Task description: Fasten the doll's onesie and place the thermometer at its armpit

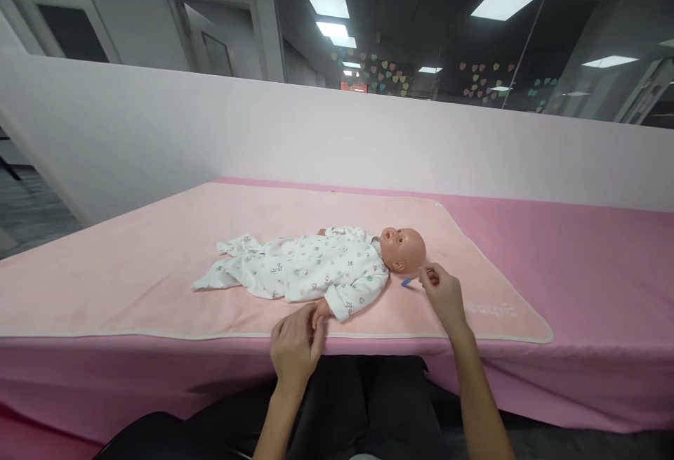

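Observation:
A baby doll (337, 263) in white printed clothes lies on its back, its head (408, 249) to the right. My left hand (298, 340) is closed around the doll's near hand (320, 312) at the cuff of its sleeve. Just right of the doll's head, my right hand (442, 291) pinches a small thin stick with a blue end (405, 282). That blue end points left, a little above the blanket and below the doll's ear. What exactly the stick is, I cannot make out.
Under the doll is a peach blanket (131, 263) with a pale edge, spread over a pink-covered table (605, 270). A white partition (316, 133) rises behind the table. Dark-trousered legs (363, 404) are at the near edge.

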`<state>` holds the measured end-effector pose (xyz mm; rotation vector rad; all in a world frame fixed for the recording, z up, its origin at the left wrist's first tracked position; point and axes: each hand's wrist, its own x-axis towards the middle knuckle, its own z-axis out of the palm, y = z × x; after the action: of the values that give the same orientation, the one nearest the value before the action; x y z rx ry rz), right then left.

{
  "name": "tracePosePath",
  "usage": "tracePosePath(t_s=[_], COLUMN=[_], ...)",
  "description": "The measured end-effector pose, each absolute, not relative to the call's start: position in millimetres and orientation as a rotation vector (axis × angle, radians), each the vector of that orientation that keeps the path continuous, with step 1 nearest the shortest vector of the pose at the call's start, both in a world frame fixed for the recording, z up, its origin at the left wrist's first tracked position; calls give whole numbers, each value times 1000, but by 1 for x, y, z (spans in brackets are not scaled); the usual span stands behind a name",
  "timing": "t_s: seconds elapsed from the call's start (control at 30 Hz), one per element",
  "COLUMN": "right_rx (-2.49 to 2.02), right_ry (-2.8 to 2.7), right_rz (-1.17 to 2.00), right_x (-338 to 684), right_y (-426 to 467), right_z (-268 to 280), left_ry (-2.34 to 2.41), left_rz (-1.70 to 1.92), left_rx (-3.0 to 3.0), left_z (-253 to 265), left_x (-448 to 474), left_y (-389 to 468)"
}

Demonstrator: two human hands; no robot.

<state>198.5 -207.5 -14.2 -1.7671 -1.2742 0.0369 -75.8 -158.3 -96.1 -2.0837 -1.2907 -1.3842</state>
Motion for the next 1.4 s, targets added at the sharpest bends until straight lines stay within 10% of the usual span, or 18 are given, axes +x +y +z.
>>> tracePosePath(t_s=[0.33,0.7,1.4], right_rx=[-1910,-1024,-1077], right_ry=[-1416,-1374,-1562], right_rz=[132,704,582], right_x=[185,198,169], right_y=[-196,-211,-198], right_z=[-19,68,59], left_ry=[-1117,-995,-990], left_rz=[-1523,-1611,-1600], left_rx=[-1873,-1828,-1877], left_z=[-138,-139,-136], left_x=[-75,-75,-77], left_y=[-157,-152,-157])
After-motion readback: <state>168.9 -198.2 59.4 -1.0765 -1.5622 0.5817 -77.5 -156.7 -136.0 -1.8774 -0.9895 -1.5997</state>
